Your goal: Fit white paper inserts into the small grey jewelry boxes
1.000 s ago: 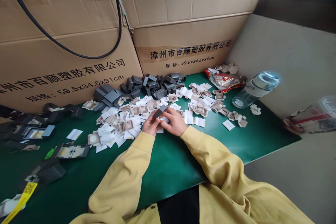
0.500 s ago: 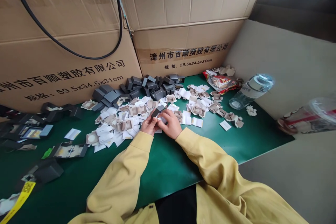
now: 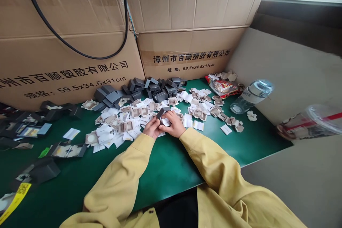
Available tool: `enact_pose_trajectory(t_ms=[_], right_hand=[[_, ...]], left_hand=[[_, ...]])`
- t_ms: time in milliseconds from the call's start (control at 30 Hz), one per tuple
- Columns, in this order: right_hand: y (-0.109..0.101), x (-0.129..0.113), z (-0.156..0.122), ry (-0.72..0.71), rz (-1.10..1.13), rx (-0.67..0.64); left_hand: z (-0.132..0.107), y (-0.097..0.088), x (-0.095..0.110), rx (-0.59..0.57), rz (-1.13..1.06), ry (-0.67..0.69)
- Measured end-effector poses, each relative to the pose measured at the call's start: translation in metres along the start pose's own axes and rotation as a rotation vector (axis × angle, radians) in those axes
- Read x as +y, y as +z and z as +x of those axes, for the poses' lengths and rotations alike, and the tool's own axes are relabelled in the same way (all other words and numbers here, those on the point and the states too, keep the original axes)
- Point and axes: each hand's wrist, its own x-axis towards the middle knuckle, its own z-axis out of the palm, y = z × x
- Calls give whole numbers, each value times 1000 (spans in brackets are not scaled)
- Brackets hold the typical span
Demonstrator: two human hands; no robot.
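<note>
Both hands meet over the near edge of a paper pile and hold one small dark grey box [image 3: 161, 112]. Its lid is raised, and something white shows inside. My left hand [image 3: 152, 127] is closed round the box's left side. From the right, my right hand [image 3: 173, 124] grips it, with its fingers over the opening and partly hiding the inside. Around them lie white folded papers [image 3: 107, 135] and grey-beige moulded pulp trays [image 3: 125, 126]. Behind, dark grey boxes [image 3: 160, 89] are heaped against the cartons.
Two large cardboard cartons [image 3: 187, 42] back the green table [image 3: 160, 174]. A black cable [image 3: 98, 57] hangs in front. At right stand a clear bottle [image 3: 251, 96] and a plastic cup [image 3: 312, 123], near a red snack bag [image 3: 224, 87]. Opened boxes [image 3: 66, 149] lie left.
The box in my hands has tipped so its lid stands more upright and more white shows inside. My head view has shifted slightly.
</note>
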Motion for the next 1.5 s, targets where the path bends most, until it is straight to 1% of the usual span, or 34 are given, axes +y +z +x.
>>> enact_pose_trajectory(t_ms=[200, 267, 367, 433, 567, 733, 867, 1033, 1100, 1167, 1233, 1267, 1333, 1367, 1400, 1433, 1500], right_hand=[[2, 0, -1, 35, 47, 41], [4, -2, -3, 50, 23, 95], [7, -3, -5, 52, -57, 224], [9, -3, -6, 38, -97, 267], [10, 1, -7, -20, -123, 239], [9, 2, -9, -68, -223, 255], [13, -2, -11, -64, -254, 259], [21, -7, -12, -72, -275, 223], [21, -9, -13, -69, -258, 208], [17, -10, -12, -45, -193, 195], [10, -11, -10, 6, -49, 206], [6, -11, -8, 58, 41, 235], [-1, -10, -3, 237, 225, 305], [-4, -9, -1, 348, 319, 310], [-6, -9, 1, 457, 414, 274], [-6, -8, 2, 549, 510, 195], [-5, -6, 4, 670, 681, -20]], left_hand=[[1, 2, -2, 14, 0, -12], [3, 3, -2, 20, -22, -3], [5, 5, -3, 13, -73, 25], [6, 6, -3, 13, -96, 27], [7, 8, -3, 40, -100, 40], [7, 8, -5, 46, -74, 61], [7, 6, -7, 43, -61, 85], [10, 2, -9, 41, -43, 141], [12, 0, -9, 42, -50, 151], [13, -1, -7, 39, -57, 139], [13, -2, -3, 38, -69, 115], [12, -2, -1, 36, -80, 108], [9, -4, 3, 19, -105, 106], [8, -4, 4, 6, -115, 108], [7, -4, 4, -8, -120, 111], [5, -4, 4, -20, -121, 116], [4, -3, 2, -31, -120, 130]])
